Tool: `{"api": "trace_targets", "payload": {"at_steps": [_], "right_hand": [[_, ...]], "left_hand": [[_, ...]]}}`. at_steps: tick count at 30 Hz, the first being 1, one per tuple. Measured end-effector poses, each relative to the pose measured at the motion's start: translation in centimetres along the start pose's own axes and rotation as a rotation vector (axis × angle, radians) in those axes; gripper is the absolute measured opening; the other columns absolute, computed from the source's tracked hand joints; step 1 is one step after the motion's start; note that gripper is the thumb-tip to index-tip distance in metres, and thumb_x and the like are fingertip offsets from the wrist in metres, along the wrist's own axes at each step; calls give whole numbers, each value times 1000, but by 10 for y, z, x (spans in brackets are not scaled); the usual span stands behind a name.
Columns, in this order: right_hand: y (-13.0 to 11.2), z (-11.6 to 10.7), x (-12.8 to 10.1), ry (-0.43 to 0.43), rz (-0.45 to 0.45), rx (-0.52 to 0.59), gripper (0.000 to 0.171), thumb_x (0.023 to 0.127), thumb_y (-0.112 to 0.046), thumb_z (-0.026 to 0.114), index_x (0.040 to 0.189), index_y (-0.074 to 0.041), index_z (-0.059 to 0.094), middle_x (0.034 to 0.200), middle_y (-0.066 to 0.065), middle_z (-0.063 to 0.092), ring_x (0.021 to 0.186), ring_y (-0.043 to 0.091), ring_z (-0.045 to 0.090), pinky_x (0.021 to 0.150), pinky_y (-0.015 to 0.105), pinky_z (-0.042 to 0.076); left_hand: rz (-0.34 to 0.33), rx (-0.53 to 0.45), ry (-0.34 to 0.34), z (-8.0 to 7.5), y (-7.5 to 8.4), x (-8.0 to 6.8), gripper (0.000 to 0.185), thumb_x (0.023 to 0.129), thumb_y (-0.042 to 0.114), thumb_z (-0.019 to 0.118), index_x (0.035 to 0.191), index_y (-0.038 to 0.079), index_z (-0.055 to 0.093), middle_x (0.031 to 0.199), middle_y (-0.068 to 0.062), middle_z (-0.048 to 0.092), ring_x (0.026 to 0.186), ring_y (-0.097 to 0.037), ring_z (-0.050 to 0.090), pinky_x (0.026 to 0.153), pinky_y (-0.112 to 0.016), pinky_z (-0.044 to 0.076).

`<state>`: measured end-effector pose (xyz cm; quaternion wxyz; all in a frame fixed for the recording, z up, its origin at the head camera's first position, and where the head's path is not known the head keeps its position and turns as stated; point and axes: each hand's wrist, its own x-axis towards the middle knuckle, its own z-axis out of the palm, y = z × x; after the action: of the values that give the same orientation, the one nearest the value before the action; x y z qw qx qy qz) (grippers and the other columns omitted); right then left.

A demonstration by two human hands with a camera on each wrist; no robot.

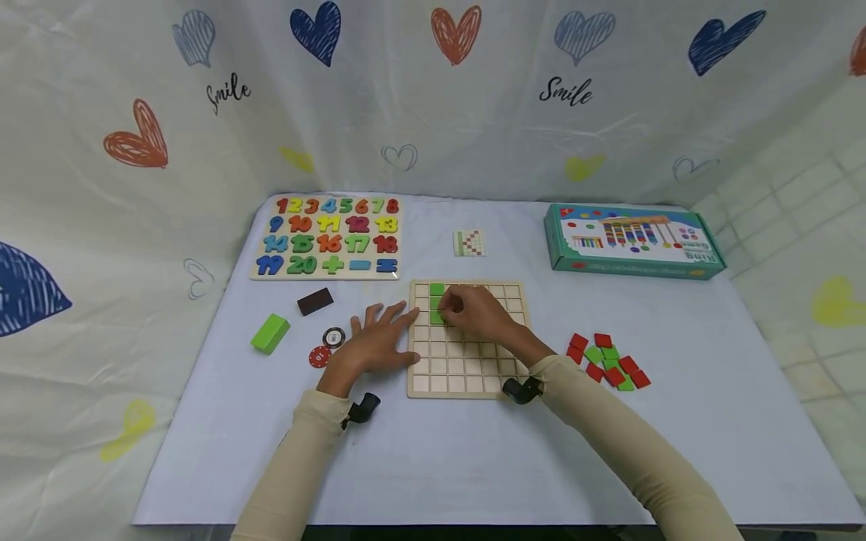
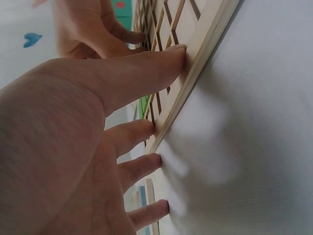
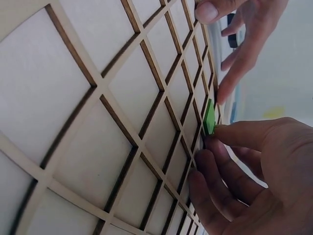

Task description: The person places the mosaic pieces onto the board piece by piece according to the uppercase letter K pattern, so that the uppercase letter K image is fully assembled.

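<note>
A wooden grid board (image 1: 467,387) lies on the table with green square tiles (image 1: 437,289) in a column near its upper left. My right hand (image 1: 476,312) reaches over the board with curled fingers. Its thumb and fingertips pinch a green tile (image 3: 209,117) at the grid, seen in the right wrist view. My left hand (image 1: 379,344) is spread at the board's left side. In the left wrist view its thumb and one finger rest on the wooden rim (image 2: 195,63), while other fingertips reach down beside the board.
Loose red and green tiles (image 1: 612,376) lie right of the board. Left are a green block (image 1: 271,333), a dark block (image 1: 315,301) and two round chips (image 1: 334,337). Behind stand a number puzzle (image 1: 325,274), a small pattern card (image 1: 470,243) and a teal box (image 1: 636,240).
</note>
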<state>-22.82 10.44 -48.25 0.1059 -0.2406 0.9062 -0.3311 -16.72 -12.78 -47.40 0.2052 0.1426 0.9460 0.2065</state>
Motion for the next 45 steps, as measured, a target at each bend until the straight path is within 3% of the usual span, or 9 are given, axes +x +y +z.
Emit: {"api": "trace_targets", "payload": {"at_steps": [9,18,26,32,38,45], "right_hand": [[1,-4,-4,-20,-42,27,11,100,-12,73,109,-6,75,100,3,76,92,17,71,84,39,58],[13,-40,-25,9,6,5,17,101,-15,73,114,-4,74,106,6,77,96,22,71,82,41,58],[44,-98,-72,-57,112,-94,7,100,-15,75,104,-10,75,98,3,76,92,21,67,74,36,54],[64,-132,-112,-188,247,-201,12,99,-19,75,102,-7,78,92,4,77,82,18,63,71,33,54],[87,-145,-143,-338,256,-281,15,96,-18,78,106,-7,78,93,-1,75,85,16,64,72,35,59],[109,-149,-163,-285,289,-239,28,91,-16,82,115,-5,73,112,11,75,103,31,66,80,47,63]], "left_hand": [[-8,5,-11,3,-6,-1,86,99,45,73,170,25,28,178,-6,19,160,-44,10,120,-80,8],[10,-8,-12,1,-2,1,87,99,43,71,170,24,26,178,-6,17,161,-44,7,120,-80,6],[-1,-14,-13,3,-3,2,87,99,44,72,170,24,26,179,-6,16,162,-44,6,121,-79,4],[-14,-23,-32,1,-4,-1,87,98,44,71,171,26,26,179,-6,13,162,-44,3,122,-79,3],[-13,-18,-33,-1,-7,-3,87,99,44,71,171,26,25,179,-5,13,162,-44,3,121,-79,3],[14,-5,-38,1,-6,-1,86,100,44,69,171,27,25,179,-5,13,162,-44,4,121,-79,6]]}}
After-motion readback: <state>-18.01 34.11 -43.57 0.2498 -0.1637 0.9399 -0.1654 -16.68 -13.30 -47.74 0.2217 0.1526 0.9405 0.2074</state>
